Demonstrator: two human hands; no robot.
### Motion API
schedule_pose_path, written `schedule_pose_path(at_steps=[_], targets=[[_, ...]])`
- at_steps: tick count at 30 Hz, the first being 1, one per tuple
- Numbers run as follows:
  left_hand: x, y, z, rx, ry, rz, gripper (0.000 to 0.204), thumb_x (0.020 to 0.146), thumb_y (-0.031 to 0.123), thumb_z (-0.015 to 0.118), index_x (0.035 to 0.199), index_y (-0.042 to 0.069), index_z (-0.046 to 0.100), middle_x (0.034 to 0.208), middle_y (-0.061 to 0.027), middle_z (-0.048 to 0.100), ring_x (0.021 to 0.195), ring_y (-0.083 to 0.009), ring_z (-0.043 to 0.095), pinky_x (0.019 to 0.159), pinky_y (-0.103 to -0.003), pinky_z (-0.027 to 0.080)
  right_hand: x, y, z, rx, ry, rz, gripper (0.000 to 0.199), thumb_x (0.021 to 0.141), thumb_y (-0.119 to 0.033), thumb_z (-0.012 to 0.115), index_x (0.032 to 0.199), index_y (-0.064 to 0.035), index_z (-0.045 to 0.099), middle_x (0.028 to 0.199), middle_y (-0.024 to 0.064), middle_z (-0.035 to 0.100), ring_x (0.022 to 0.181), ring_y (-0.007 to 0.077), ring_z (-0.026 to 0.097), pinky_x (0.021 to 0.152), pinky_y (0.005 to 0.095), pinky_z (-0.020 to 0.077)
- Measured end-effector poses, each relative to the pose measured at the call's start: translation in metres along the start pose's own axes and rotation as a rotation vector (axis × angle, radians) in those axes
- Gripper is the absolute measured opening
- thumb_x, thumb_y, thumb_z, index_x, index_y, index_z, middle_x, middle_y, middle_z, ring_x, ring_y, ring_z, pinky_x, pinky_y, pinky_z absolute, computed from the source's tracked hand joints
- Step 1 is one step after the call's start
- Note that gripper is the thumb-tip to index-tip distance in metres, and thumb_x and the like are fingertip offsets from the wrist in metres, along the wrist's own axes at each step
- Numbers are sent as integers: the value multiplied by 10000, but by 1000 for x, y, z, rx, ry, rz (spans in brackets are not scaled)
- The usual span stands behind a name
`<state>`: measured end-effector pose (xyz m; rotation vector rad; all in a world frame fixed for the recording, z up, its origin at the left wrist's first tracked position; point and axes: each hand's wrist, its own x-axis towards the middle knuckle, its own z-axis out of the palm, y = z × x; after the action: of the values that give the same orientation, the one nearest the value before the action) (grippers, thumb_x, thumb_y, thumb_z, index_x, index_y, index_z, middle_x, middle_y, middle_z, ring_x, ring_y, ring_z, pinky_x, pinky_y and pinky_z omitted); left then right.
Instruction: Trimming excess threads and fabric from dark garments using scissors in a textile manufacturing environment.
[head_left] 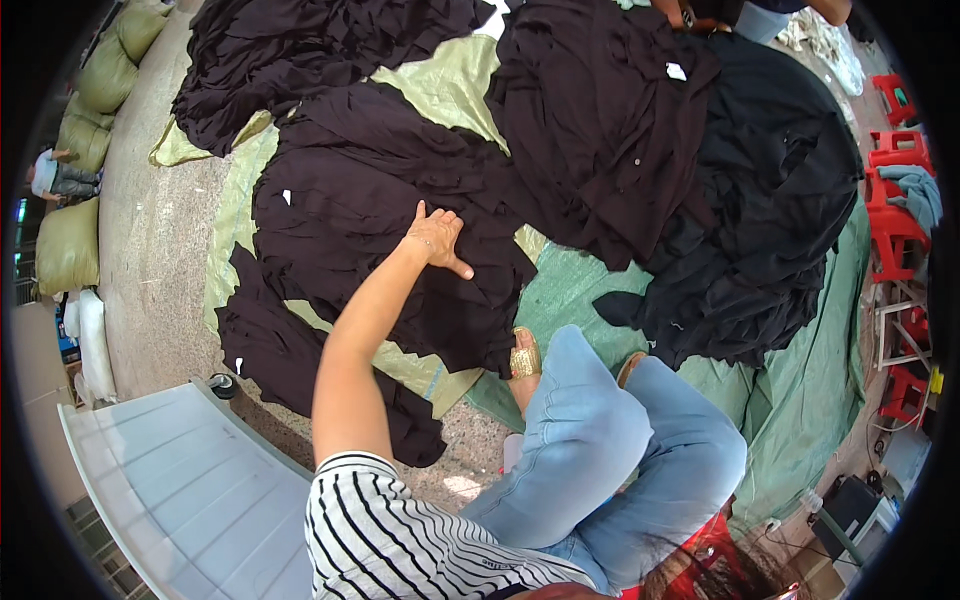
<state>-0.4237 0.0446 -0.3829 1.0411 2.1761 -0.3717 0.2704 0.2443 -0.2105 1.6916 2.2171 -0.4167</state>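
My left hand (436, 238) lies palm down, fingers spread, on a pile of dark brown garments (340, 160) in front of me. A small white tag (287, 197) shows on that pile. Nothing is seen gripped in the hand. Under the pile a pale yellow-green woven sheet (232, 215) sticks out. To the left, a loose dark garment (300, 340) hangs off the sheet onto the floor. Another dark brown heap (600, 120) lies to the right, against a black heap (770, 190) of cloth. My right hand is out of view.
A green woven sheet (575, 300) spreads beneath the right heaps. A light grey plastic bin (190, 470) stands at lower left. More dark cloth (300, 45) lies at the far left. Red stools (890, 220) line the right side; stuffed sacks (68, 245) the left. Another person's arm (672, 12) shows at the top.
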Motion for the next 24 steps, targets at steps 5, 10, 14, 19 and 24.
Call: schedule_pose_path(at_steps=[5, 10, 14, 19, 24], targets=[[-43, 10, 38, 155, 23, 267, 1021, 621, 684, 785, 1371, 52, 501, 1388, -126, 477, 1399, -295, 361, 1187, -607, 165, 2, 42, 17, 9, -46, 42, 466, 980, -257, 611, 1400, -84, 507, 1292, 239, 576, 1157, 396, 580, 980, 448, 477], [-99, 16, 62, 594, 56, 340, 1189, 641, 726, 744, 1534, 79, 299, 1567, -195, 292, 1488, -361, 199, 1189, -612, 136, 3, 42, 25, 48, -53, 62, 461, 976, -266, 615, 1385, -78, 512, 1273, 236, 584, 1139, 393, 588, 965, 446, 481], [-78, -5, 70, -20, 271, 354, 944, 784, 749, 584, 1411, 53, 474, 1422, -162, 506, 1347, -292, 439, 1162, -560, 224, 17, 36, 34, 90, -34, 57, 458, 973, -274, 618, 1372, -74, 516, 1257, 235, 590, 1125, 390, 593, 952, 445, 484], [17, -17, -16, -49, 851, 104, 715, 756, 302, 808, 1344, 71, 474, 1424, -166, 466, 1284, -330, 463, 988, -464, 416, 30, 27, 40, 122, 3, 89, 455, 969, -283, 622, 1356, -68, 521, 1237, 232, 598, 1107, 387, 601, 937, 444, 488], [94, -40, -70, 392, 242, -284, 1393, 547, 565, 901, 1600, 158, 84, 1674, -60, 39, 1544, -230, 12, 1210, -542, 150, 57, 8, 56, 159, 32, 137, 452, 965, -292, 626, 1341, -62, 525, 1218, 230, 606, 1088, 384, 608, 921, 442, 492]])
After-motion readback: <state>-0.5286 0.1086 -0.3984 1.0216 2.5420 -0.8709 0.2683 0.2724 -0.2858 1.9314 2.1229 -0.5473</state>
